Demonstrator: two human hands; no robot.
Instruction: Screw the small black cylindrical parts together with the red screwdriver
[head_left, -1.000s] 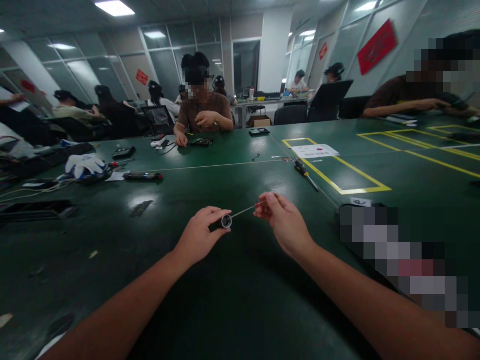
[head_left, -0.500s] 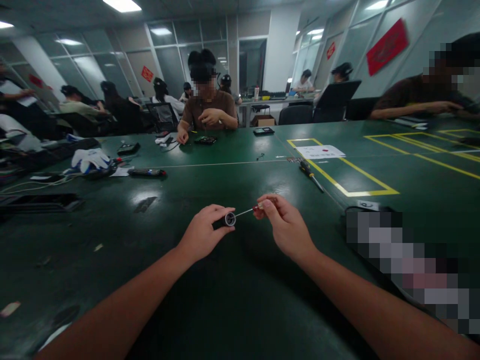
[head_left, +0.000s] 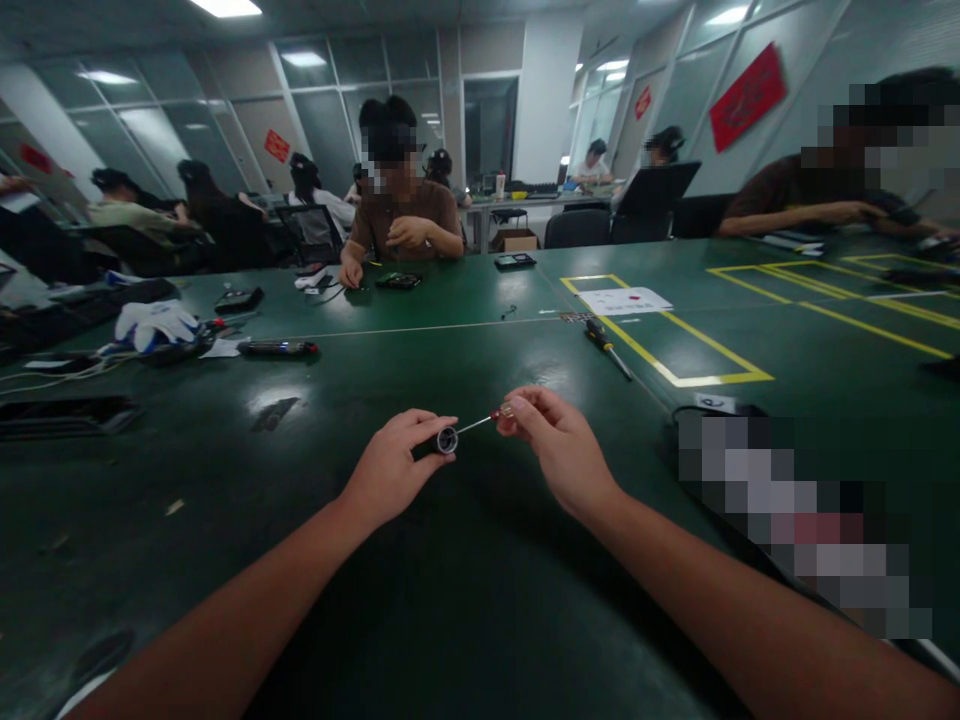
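Note:
My left hand (head_left: 394, 465) is closed around a small dark cylinder (head_left: 447, 439) whose round open end faces me. My right hand (head_left: 559, 445) pinches the red handle of a thin precision screwdriver (head_left: 480, 422). Its metal shaft points left and its tip meets the end of the cylinder. Both hands hover just above the green table (head_left: 465, 590) near its middle.
A yellow-and-black screwdriver (head_left: 606, 347) lies by a yellow taped rectangle (head_left: 675, 345) holding a paper sheet (head_left: 626, 300). White gloves (head_left: 156, 322), a dark pen-shaped tool (head_left: 277, 348) and cables lie at left. A person in a brown shirt (head_left: 405, 225) works opposite; other people sit around.
The right hand has drawn closer to the left, so less of the screwdriver shaft shows between them. The view has shifted slightly.

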